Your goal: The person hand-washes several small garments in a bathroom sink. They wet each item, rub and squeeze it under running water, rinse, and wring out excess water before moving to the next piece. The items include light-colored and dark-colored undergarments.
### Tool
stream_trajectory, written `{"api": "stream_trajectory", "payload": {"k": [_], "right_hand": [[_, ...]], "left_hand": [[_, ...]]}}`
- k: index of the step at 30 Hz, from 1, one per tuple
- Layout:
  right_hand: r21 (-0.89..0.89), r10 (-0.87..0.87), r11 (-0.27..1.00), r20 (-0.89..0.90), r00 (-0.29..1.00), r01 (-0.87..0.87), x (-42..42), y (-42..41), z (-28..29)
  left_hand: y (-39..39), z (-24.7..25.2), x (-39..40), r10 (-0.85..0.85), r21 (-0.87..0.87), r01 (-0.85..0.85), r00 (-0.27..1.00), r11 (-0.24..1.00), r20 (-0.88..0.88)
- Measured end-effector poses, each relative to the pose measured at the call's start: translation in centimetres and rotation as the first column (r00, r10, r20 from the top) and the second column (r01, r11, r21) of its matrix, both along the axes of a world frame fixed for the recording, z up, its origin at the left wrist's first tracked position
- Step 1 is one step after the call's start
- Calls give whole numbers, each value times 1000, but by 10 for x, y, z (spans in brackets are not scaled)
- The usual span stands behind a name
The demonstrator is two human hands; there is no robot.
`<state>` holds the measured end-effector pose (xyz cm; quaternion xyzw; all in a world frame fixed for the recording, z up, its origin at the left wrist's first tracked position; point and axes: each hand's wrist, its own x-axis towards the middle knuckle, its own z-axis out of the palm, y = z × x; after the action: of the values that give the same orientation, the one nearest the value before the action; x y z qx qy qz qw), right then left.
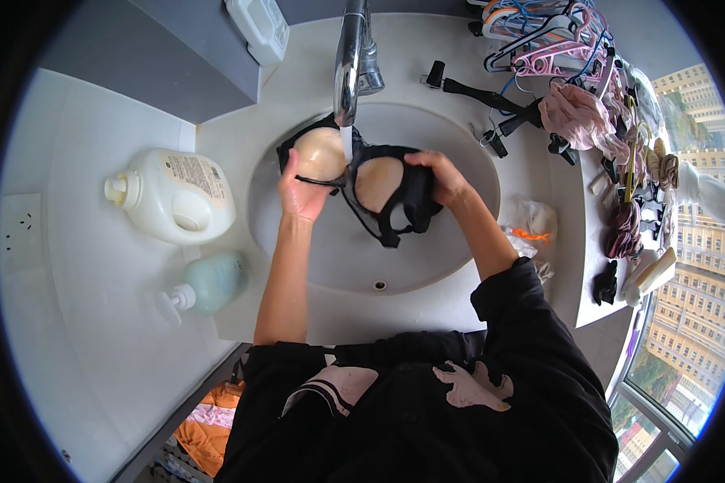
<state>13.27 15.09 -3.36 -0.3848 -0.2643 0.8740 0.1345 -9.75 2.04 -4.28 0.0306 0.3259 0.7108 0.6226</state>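
Both my hands hold a black bra point(420, 181) over an oval washbasin point(338, 265), its beige inner cups facing up. My left hand point(302, 190) grips the edge of the left cup, thumb on top and fingers hidden beneath. At the right cup's outer side, my right hand point(444, 175) pinches the black fabric. Water point(346, 142) runs from the chrome faucet point(347, 78) onto the middle of the bra, beside the left cup, which looks wet and shiny. A black strap hangs down into the basin.
Left of the basin are a white detergent jug point(181, 196) and a pale green pump bottle point(214, 284). Another white jug point(260, 30) stands behind. Tangled hangers point(550, 48), a black clip hanger point(483, 96), pink cloth point(580, 118) and plastic bags point(534, 220) crowd the right side.
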Motion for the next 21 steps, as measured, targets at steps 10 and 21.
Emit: {"api": "stream_trajectory", "payload": {"k": [10, 21], "right_hand": [[804, -384, 578, 418, 824, -139, -94, -18, 13], [506, -432, 827, 296, 852, 243, -47, -18, -3]], "left_hand": [[18, 23, 71, -65, -27, 68, 995, 997, 77], [18, -9, 50, 182, -118, -164, 970, 979, 160]]}}
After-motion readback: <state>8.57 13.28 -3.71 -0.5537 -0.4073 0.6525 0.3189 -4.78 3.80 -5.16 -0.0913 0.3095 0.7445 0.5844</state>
